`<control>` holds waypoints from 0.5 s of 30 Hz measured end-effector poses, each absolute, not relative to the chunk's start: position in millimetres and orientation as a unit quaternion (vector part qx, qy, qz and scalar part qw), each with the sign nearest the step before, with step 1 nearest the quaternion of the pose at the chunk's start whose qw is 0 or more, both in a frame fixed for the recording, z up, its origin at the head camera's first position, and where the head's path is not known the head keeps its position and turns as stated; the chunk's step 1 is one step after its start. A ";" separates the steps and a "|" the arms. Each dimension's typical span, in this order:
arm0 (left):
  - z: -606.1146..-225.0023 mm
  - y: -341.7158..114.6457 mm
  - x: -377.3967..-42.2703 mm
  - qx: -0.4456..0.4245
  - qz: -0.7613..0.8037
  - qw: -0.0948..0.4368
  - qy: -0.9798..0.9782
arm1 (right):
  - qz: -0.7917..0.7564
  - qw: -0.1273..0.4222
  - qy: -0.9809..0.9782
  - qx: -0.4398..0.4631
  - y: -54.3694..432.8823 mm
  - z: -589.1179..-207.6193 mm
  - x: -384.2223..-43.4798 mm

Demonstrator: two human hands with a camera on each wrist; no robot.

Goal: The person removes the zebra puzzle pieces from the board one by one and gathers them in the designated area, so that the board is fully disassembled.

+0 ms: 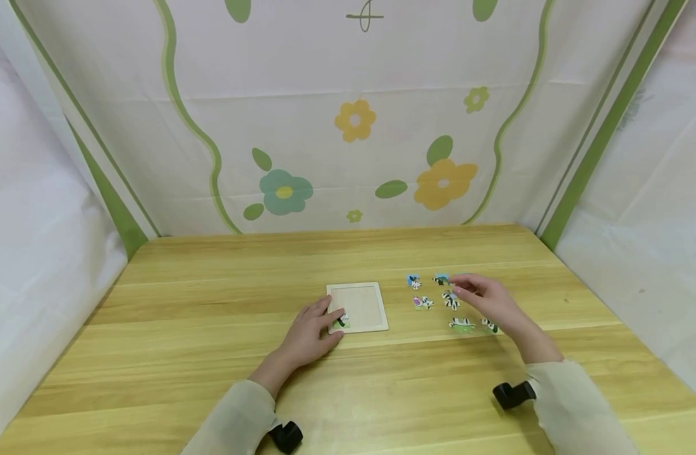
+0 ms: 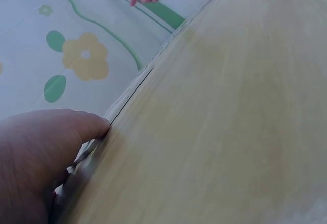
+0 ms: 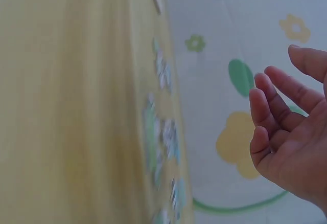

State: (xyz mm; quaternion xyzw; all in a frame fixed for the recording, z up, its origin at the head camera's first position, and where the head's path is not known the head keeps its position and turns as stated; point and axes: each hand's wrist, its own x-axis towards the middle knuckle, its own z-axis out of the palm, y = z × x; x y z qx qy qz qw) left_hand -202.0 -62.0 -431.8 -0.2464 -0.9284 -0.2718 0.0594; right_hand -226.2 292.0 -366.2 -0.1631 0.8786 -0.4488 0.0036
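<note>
A square, pale wooden puzzle tray lies flat on the table, with one black, white and green puzzle piece in its near left corner. My left hand rests on the tray's left side, one finger reaching over that piece and the thumb at the near edge. Above several loose puzzle pieces to the right of the tray hovers my right hand. The right wrist view shows this hand with loosely bent fingers, thumb apart, and nothing between them. It partly hides the farthest pieces in the head view.
The wooden table meets a flowered cloth at the back, and white cloth hangs at both sides. A black wrist camera sits at the left sleeve and another camera at the right.
</note>
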 end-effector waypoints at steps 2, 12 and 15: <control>-432.3 -62.3 -201.9 -0.245 -0.276 0.061 -0.927 | -0.457 0.002 0.872 -0.178 280.3 -361.6 -229.9; -433.0 -65.1 -203.0 -0.241 -0.304 0.074 -0.919 | -0.485 0.019 0.837 -0.251 202.7 -341.1 -227.8; -433.7 -66.9 -203.9 -0.234 -0.296 0.078 -0.923 | -0.480 0.030 0.834 -0.270 184.0 -353.5 -233.0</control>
